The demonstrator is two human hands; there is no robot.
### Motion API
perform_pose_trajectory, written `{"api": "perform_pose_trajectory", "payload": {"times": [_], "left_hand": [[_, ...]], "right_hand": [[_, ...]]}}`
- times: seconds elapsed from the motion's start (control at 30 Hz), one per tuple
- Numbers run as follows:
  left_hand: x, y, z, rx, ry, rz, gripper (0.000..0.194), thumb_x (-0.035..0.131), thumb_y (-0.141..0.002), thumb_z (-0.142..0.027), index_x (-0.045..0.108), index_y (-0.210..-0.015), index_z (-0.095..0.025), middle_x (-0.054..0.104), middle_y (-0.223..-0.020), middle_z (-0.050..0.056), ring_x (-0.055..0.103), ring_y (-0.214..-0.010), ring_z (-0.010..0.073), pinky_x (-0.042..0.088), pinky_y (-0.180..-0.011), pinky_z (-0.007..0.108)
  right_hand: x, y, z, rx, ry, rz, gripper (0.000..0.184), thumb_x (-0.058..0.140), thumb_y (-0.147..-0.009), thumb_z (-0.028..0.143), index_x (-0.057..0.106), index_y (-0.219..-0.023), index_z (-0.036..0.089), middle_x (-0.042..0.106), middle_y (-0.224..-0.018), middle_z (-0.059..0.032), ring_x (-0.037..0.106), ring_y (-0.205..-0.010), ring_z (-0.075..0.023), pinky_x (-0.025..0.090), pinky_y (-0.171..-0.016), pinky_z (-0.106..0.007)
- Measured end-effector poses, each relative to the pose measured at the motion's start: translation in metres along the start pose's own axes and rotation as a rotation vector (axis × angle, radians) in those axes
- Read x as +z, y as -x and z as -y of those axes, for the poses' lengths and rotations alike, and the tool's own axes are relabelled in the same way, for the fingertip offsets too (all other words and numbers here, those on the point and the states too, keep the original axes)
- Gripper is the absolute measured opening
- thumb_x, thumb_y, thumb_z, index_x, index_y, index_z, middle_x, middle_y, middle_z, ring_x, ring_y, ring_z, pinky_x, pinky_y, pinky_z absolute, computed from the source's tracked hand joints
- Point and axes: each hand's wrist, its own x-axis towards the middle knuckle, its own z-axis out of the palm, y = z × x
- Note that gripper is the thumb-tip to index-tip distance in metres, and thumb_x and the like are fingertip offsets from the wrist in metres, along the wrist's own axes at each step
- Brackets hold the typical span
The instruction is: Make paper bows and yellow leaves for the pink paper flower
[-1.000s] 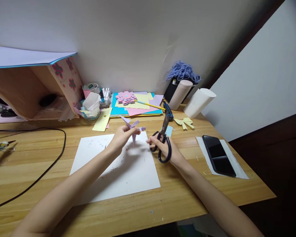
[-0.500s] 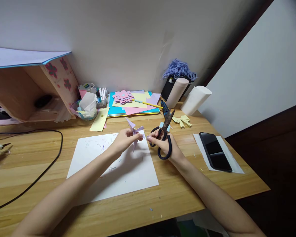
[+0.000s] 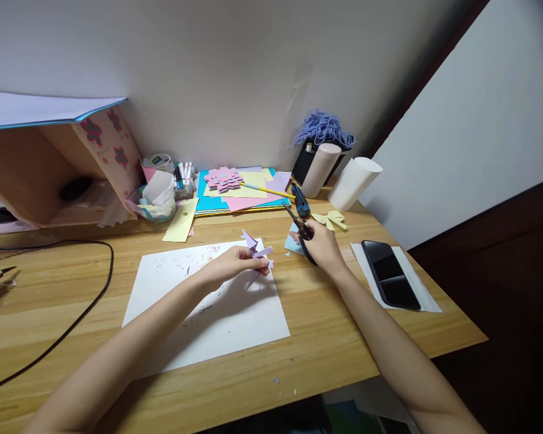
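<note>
Between the thumb and fingers of my left hand (image 3: 238, 263) is a folded purple paper bow (image 3: 252, 246) with pointed tails, held above the white sheet (image 3: 163, 337). My right hand (image 3: 322, 244) is closed around black-handled scissors (image 3: 304, 230), low over the table, blades pointing up and left. Beneath the scissors lies a light-blue paper piece (image 3: 292, 243), partly covered by them. A yellow paper bow (image 3: 331, 220) rests just beyond my right hand. Near the blade tips is a blue-and-black utility knife (image 3: 301, 202).
Coloured papers (image 3: 199, 202) with a pink paper flower (image 3: 224, 178) and a yellow pencil (image 3: 265, 190) lie at the back. A phone (image 3: 391, 274) is on the right, two paper rolls (image 3: 355, 181) behind. A black cable (image 3: 111, 271) and open box (image 3: 104, 157) occupy the left.
My right hand has turned and lowered the scissors toward the table, moving slightly right, away from my left hand. My left hand has shifted a little right and down with the purple bow.
</note>
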Motion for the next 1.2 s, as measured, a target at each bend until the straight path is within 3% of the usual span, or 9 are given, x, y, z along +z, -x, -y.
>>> {"api": "perform_pose_trajectory", "payload": {"times": [0.13, 0.23, 0.33, 0.47, 0.63, 0.83, 1.2], "left_hand": [[0.000, -0.002, 0.003, 0.006, -0.013, 0.020, 0.024, 0.065, -0.069, -0.040, 0.070, -0.072, -0.017, 0.069, -0.078, 0.006, 0.062, -0.079, 0.0189, 0.042, -0.084, 0.033], [0.001, -0.004, 0.007, 0.009, -0.049, 0.046, 0.024, 0.063, -0.071, -0.040, 0.069, -0.075, -0.017, 0.069, -0.074, 0.005, 0.062, -0.073, 0.0177, 0.043, -0.079, 0.032], [0.001, -0.005, 0.010, 0.021, -0.093, 0.064, 0.029, 0.062, -0.071, -0.043, 0.068, -0.085, -0.018, 0.069, -0.084, 0.006, 0.062, -0.082, 0.0198, 0.043, -0.080, 0.034], [0.001, -0.006, 0.011, 0.088, -0.075, -0.074, 0.043, 0.065, -0.069, -0.043, 0.062, -0.102, -0.016, 0.065, -0.105, 0.011, 0.058, -0.099, 0.0225, 0.042, -0.087, 0.036], [0.005, -0.005, 0.003, 0.121, -0.003, -0.211, 0.035, 0.063, -0.072, -0.044, 0.064, -0.093, -0.016, 0.066, -0.105, 0.010, 0.058, -0.098, 0.0212, 0.041, -0.087, 0.034], [0.003, 0.000, -0.003, 0.106, -0.002, -0.256, 0.033, 0.058, -0.075, -0.046, 0.066, -0.085, -0.015, 0.068, -0.089, 0.006, 0.058, -0.083, 0.0171, 0.041, -0.077, 0.029], [-0.005, -0.002, -0.001, 0.016, 0.089, -0.180, 0.024, 0.066, -0.069, -0.040, 0.066, -0.071, -0.016, 0.066, -0.074, 0.003, 0.055, -0.067, 0.0135, 0.038, -0.066, 0.026]], "right_hand": [[0.009, 0.014, 0.018, 0.019, -0.476, 0.426, 0.035, 0.067, -0.066, 0.048, 0.054, -0.070, 0.016, 0.060, -0.064, -0.0025, 0.054, -0.057, -0.0141, 0.041, -0.056, -0.026], [0.014, 0.025, 0.028, -0.012, -0.571, 0.549, 0.032, 0.069, -0.065, 0.043, 0.054, -0.067, 0.015, 0.058, -0.063, -0.0008, 0.055, -0.060, -0.0133, 0.043, -0.059, -0.026], [0.019, 0.030, 0.030, -0.007, -0.568, 0.484, 0.032, 0.073, -0.061, 0.040, 0.052, -0.065, 0.016, 0.058, -0.064, 0.0007, 0.054, -0.061, -0.0127, 0.042, -0.061, -0.026], [0.024, 0.031, 0.027, 0.064, -0.618, 0.318, 0.034, 0.073, -0.061, 0.042, 0.051, -0.067, 0.016, 0.057, -0.063, 0.0009, 0.053, -0.058, -0.0126, 0.042, -0.059, -0.026], [0.030, 0.031, 0.025, 0.155, -0.810, 0.204, 0.034, 0.073, -0.063, 0.043, 0.053, -0.068, 0.016, 0.057, -0.062, 0.0000, 0.055, -0.060, -0.0130, 0.045, -0.060, -0.026], [0.034, 0.035, 0.028, 0.168, -0.884, 0.223, 0.033, 0.075, -0.062, 0.040, 0.054, -0.067, 0.016, 0.057, -0.063, 0.0006, 0.055, -0.061, -0.0128, 0.046, -0.061, -0.026], [0.038, 0.040, 0.026, 0.147, -0.866, 0.308, 0.033, 0.075, -0.063, 0.039, 0.052, -0.070, 0.016, 0.057, -0.064, 0.0005, 0.056, -0.061, -0.0128, 0.046, -0.060, -0.025]]}}
